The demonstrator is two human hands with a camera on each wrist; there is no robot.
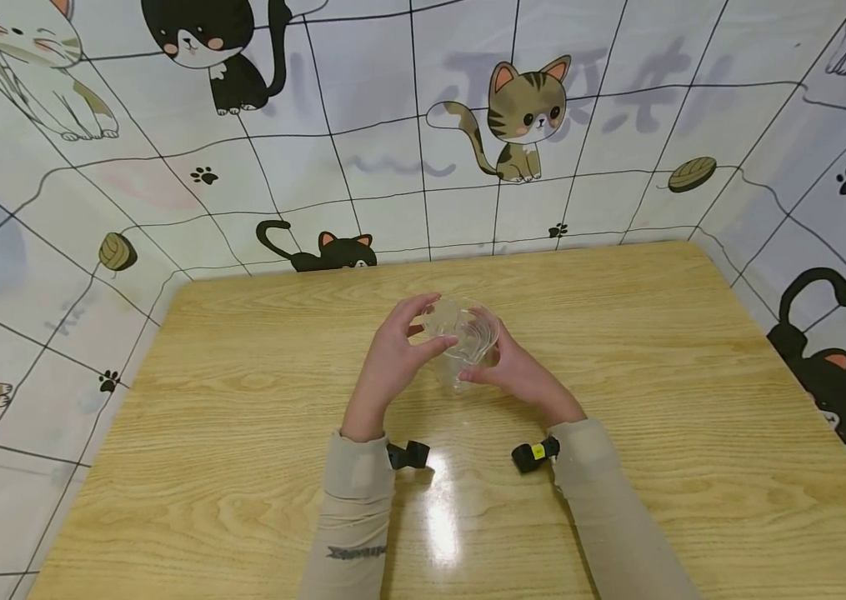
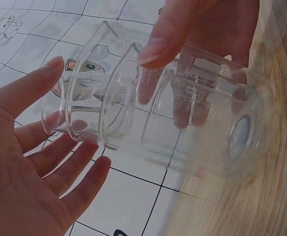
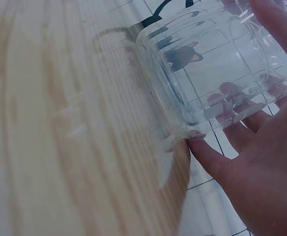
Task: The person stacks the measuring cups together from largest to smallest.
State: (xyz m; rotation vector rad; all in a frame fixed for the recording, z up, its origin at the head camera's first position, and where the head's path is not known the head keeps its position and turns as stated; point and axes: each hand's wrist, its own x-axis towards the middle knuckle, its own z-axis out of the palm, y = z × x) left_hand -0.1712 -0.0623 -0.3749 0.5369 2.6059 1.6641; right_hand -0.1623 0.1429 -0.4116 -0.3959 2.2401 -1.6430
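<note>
Clear glass beakers sit one inside another between both hands, in the middle of the table. The largest beaker (image 2: 202, 150) is outermost, white markings on its wall and its base right at the tabletop. A middle beaker (image 2: 88, 51) and a smaller one (image 2: 49, 123) rise out of its mouth. My left hand (image 1: 395, 354) holds the inner beakers near their rims, thumb on one side and fingers on the other. My right hand (image 1: 520, 371) grips the largest beaker around its side; in the right wrist view its fingers (image 3: 210, 157) reach round low, by the base.
The wood-grain table (image 1: 242, 400) carries a bright light reflection in front of the hands. White cloth walls (image 1: 377, 108) printed with cats and grid lines enclose its back and sides. Dark wrist cameras (image 1: 409, 455) sit at both beige sleeves (image 1: 355, 517).
</note>
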